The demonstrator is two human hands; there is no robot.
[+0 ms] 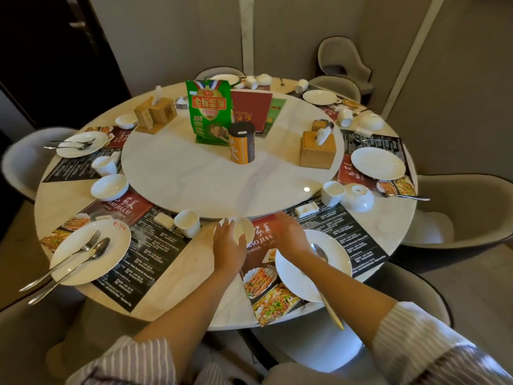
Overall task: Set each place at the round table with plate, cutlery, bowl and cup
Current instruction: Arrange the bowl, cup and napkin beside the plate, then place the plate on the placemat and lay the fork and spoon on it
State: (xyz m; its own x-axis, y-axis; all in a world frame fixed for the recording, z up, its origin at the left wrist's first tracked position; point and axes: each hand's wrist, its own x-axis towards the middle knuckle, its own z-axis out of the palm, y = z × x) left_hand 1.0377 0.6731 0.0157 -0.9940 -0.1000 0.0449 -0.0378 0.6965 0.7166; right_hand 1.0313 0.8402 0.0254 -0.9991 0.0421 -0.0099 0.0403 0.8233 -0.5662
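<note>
The left hand (229, 243) is cupping the bowl (241, 228) at the near place; the right hand (288, 234) is hovering open. Next: a cup beside it.

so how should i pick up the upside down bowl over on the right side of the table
The overturned bowl rests rim-down, so there is no open edge to pinch. Come from above and close the grip around its narrow foot ring, or span the dome with a spread hand. The cup sits close on its left, so approach from the right or top.
</note>
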